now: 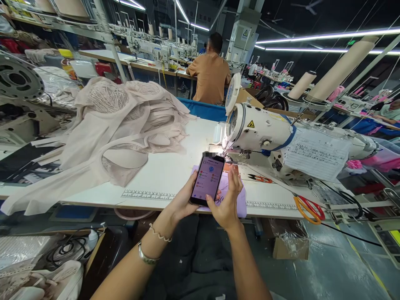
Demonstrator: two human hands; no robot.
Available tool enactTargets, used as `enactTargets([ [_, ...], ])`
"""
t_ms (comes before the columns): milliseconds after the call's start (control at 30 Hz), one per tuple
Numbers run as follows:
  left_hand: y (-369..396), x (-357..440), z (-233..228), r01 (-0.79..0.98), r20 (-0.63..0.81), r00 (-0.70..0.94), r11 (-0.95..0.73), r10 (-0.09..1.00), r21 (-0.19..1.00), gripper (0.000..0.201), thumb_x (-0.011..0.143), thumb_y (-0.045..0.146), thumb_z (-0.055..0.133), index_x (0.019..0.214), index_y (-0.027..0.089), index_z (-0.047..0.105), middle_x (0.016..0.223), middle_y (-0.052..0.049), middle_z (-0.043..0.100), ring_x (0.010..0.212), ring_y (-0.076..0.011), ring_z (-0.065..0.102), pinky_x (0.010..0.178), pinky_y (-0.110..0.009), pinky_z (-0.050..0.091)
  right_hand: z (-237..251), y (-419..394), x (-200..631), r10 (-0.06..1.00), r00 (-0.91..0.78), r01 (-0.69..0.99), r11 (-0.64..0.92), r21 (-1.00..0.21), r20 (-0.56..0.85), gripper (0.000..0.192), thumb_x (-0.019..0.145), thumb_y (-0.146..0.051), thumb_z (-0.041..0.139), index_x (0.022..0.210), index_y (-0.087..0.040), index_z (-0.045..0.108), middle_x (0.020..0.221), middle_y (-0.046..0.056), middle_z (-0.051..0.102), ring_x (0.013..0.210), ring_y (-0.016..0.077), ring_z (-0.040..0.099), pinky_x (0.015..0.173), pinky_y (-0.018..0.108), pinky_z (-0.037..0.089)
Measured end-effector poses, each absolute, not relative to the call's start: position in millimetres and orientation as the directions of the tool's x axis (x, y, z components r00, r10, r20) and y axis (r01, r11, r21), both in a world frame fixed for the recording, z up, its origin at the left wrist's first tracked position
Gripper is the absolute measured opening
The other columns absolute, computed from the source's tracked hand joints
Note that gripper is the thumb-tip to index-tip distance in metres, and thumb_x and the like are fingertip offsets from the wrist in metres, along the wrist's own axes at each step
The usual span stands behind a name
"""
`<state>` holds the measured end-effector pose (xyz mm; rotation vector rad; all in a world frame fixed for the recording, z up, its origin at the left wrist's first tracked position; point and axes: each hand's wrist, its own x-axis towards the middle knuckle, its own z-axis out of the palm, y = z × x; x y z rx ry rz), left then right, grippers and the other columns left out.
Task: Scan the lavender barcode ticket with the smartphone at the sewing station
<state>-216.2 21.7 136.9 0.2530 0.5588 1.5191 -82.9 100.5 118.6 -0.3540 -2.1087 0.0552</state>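
Phone [208, 179] pink-screened; fabric pile [118, 125] beige; scissors [309, 208] orange-handled.

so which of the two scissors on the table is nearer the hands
The small orange-handled pair lying just beyond the right hand, beside the sewing machine. The bigger orange and red scissors sit farther right, near the table's edge.

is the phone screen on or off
On. The phone, held in the left hand with the right hand at its edge, shows a lit pink screen with rows of small icons.

Glossy glass-fronted phone [208, 179], matt cloth pile [118, 121], smooth white table [168, 171], glossy enamelled sewing machine [262, 129].
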Motion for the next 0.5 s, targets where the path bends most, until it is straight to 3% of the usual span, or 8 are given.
enactTargets([
  [100, 22, -215, 138, -0.864, -0.203, -0.047, 0.063, 0.978, 0.500, 0.065, 0.108, 0.051, 0.027, 0.144, 0.004, 0.054, 0.105, -0.017, 0.077, 0.085, -0.0249, 0.075, 0.101, -0.041, 0.052, 118, 102, -85, 0.319, -0.470, 0.265, 0.940, -0.214, 0.823, 0.078, 0.101, -0.039, 0.050, 0.163, -0.020, 0.007, 0.165, 0.018, 0.026, 0.154, 0.0332, 0.023, 0.120, 0.063, 0.027],
  [233, 21, -214, 141, -0.868, -0.213, -0.059, 0.055, 0.975, 0.493, 0.065, 0.108, 0.050, 0.026, 0.136, 0.003, 0.061, 0.100, -0.017, 0.078, 0.081, -0.0241, 0.075, 0.097, -0.039, 0.054, 117, 102, -84, 0.290, -0.497, 0.236, 0.952, -0.194, 0.818, 0.073, 0.104, -0.059, 0.034, 0.163, -0.021, 0.015, 0.163, 0.017, 0.030, 0.151, 0.0345, 0.028, 0.121, 0.063, 0.026],
  [400, 20, -212, 145, -0.894, -0.238, -0.102, 0.016, 0.966, 0.447, 0.057, 0.109, 0.045, 0.029, 0.125, 0.006, 0.068, 0.101, -0.015, 0.078, 0.079, -0.0208, 0.074, 0.085, -0.033, 0.057, 120, 98, -80, 0.260, -0.557, 0.257, 0.957, -0.134, 0.789, 0.066, 0.104, -0.064, 0.017, 0.156, -0.030, 0.039, 0.167, 0.010, 0.023, 0.152, 0.0357, 0.027, 0.122, 0.062, 0.022],
  [500, 19, -212, 147, -0.904, -0.260, -0.101, 0.021, 0.960, 0.427, 0.057, 0.109, 0.045, 0.028, 0.119, 0.008, 0.071, 0.099, -0.013, 0.079, 0.077, -0.0193, 0.073, 0.080, -0.032, 0.058, 121, 97, -80, 0.252, -0.563, 0.260, 0.958, -0.120, 0.787, 0.065, 0.105, -0.063, 0.015, 0.154, -0.032, 0.043, 0.168, 0.008, 0.020, 0.153, 0.0356, 0.026, 0.122, 0.061, 0.021],
])
